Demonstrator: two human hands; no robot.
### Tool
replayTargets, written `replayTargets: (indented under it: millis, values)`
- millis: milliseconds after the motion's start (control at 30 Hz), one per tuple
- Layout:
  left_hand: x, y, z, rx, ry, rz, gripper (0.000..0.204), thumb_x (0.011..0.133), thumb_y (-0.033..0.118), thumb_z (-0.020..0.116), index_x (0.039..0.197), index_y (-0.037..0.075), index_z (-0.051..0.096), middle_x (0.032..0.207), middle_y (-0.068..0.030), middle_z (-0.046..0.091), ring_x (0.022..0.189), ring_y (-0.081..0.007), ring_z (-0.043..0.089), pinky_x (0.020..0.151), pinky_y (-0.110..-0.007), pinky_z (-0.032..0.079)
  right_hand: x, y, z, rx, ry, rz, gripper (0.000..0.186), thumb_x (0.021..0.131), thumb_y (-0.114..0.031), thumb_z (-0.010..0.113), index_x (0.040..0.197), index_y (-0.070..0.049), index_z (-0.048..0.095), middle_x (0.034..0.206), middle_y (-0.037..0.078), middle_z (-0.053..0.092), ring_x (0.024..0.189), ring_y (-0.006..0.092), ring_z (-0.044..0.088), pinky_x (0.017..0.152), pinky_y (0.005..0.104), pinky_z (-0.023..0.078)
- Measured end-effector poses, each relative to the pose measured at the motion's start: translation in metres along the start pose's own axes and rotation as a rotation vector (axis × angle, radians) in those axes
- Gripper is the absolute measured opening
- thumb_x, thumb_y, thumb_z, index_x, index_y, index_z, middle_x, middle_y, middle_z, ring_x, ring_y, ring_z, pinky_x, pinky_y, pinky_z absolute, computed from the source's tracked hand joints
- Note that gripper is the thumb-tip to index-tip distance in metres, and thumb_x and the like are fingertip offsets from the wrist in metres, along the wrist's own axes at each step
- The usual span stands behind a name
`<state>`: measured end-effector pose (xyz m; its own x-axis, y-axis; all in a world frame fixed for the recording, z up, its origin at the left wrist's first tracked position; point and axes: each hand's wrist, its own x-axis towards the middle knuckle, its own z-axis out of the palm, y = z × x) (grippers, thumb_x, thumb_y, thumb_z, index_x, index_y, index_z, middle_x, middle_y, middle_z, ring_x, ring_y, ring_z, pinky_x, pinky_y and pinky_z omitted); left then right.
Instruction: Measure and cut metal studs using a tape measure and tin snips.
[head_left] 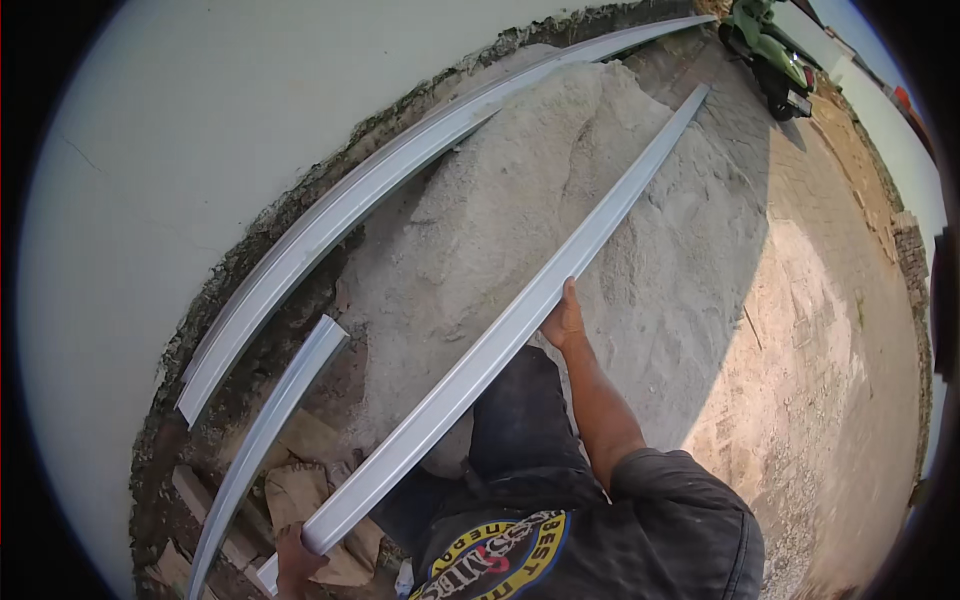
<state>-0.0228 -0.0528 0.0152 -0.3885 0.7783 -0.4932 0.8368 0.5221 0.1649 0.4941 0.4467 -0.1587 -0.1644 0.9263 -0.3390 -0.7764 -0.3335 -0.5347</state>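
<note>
A long pale metal channel (430,425) runs diagonally from the bottom left toward the upper right, across a heap of grey sand (530,160) and over my legs. My left hand (298,555) is closed round the channel near its lower end, at the bottom of the view. Higher up, my right hand (560,315) grips the same channel from its right side, its thumb along the edge. A shorter channel (262,450) lies to the left of my left hand, over wooden offcuts (195,500) and crumpled brown paper (300,490).
More long channels (300,230) lie along the foot of a white wall (180,140) with a rough, dark base. A green scooter (775,60) stands at the top right. Paving (820,400), partly sunlit and gritty, runs down the right side beside the sand.
</note>
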Motion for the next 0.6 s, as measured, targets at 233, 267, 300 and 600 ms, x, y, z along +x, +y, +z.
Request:
replayTargets:
  millis: [233,267,300,600]
  values:
    - [-0.064,-0.009,0.017,0.096,0.115,-0.104,0.081,0.044,0.017,0.084,0.116,0.0,0.052,0.111,-0.0229,0.055,0.111,-0.0443,0.051,0.099,-0.052,0.042,-0.035,0.001,0.03,0.23,-0.061,-0.003,0.059,0.086,-0.036,0.073,0.13,-0.004,0.05,0.102,0.024,0.062,0.094,0.0407,0.063,0.092,0.0571,0.051]
    - [-0.071,-0.022,0.023,0.125,0.15,-0.093,0.08,0.044,0.017,0.083,0.115,0.001,0.049,0.107,-0.023,0.053,0.11,-0.0449,0.049,0.1,-0.054,0.04,-0.042,0.002,0.043,0.213,-0.054,-0.01,0.06,0.085,-0.035,0.073,0.13,-0.004,0.05,0.1,0.023,0.062,0.093,0.0407,0.063,0.091,0.0565,0.051]
    - [-0.071,-0.034,0.028,0.112,0.166,-0.098,0.08,0.044,0.017,0.083,0.115,0.001,0.049,0.107,-0.023,0.053,0.11,-0.0449,0.049,0.1,-0.054,0.04,-0.047,0.0,0.054,0.196,-0.047,-0.02,0.06,0.084,-0.034,0.073,0.13,-0.003,0.05,0.097,0.023,0.062,0.091,0.0407,0.063,0.09,0.056,0.052]
    - [-0.052,-0.017,0.082,-0.03,0.414,-0.086,0.081,0.051,0.022,0.089,0.116,-0.002,0.047,0.111,-0.0243,0.051,0.109,-0.0449,0.048,0.097,-0.053,0.041,-0.086,-0.086,0.179,0.091,-0.37,-0.266,0.077,0.084,-0.04,0.073,0.14,0.003,0.044,0.099,0.023,0.065,0.087,0.0371,0.07,0.085,0.0532,0.058]
